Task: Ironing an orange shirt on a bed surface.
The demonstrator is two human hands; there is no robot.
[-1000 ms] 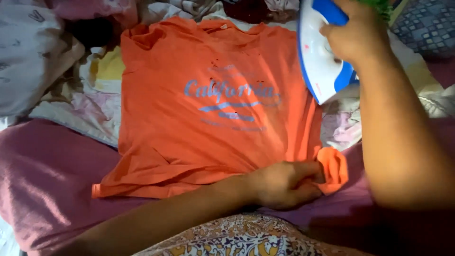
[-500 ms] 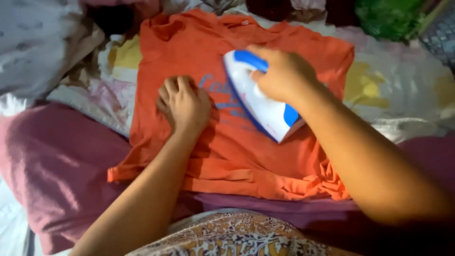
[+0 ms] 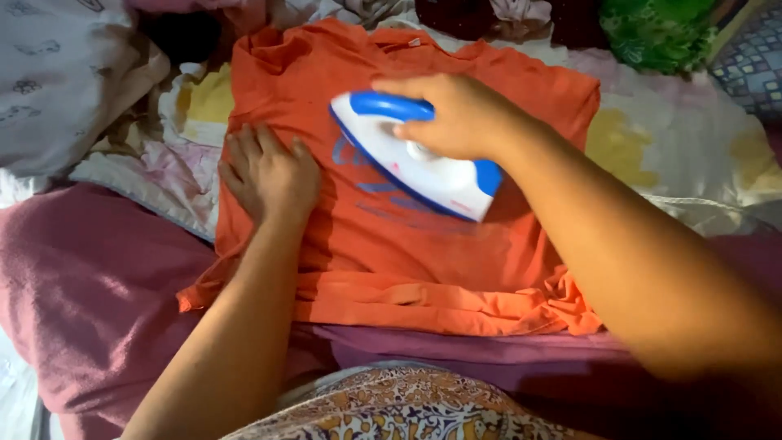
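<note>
An orange T-shirt (image 3: 423, 253) with a blue print lies spread flat in front of me. My right hand (image 3: 456, 114) grips the blue handle of a white and blue iron (image 3: 411, 167), which rests on the shirt's chest over the print. My left hand (image 3: 269, 175) lies flat with fingers spread on the shirt's left side, just left of the iron. The shirt's lower hem is folded up and bunched at its right corner.
A purple blanket (image 3: 90, 285) covers the surface under the shirt's lower part. A pale floral sheet (image 3: 676, 155) lies beneath and to the right. Crumpled clothes, one green (image 3: 660, 33), are heaped at the far edge. A patterned garment (image 3: 407, 407) sits nearest me.
The iron came down from the upper right onto the shirt and slid left over the print. My left hand left the hem, moved up the shirt, and flattened out on its left side.
</note>
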